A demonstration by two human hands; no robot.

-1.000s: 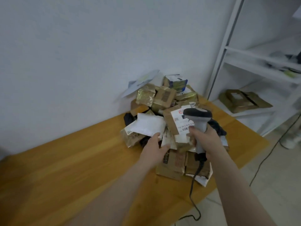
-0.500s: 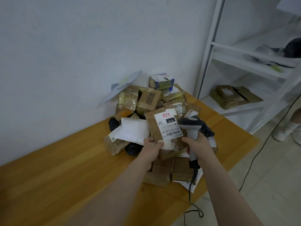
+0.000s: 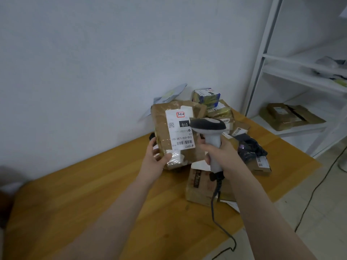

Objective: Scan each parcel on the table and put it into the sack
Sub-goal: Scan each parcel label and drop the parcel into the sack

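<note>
All that shows of the person is two arms. The left hand and right hand are bare. The left forearm and right forearm are also uncovered, from the wrist back to the near edge of the view. Both forearms look slim and smooth. Finer marks are too blurred to tell.

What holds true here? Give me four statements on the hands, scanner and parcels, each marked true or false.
1. The left hand holds a brown parcel with its white label facing the camera. True.
2. The right hand is empty. False: it grips the scanner.
3. The scanner is cordless. False: a dark cable hangs from its handle.
4. The wooden table carries other parcels. True.
</note>
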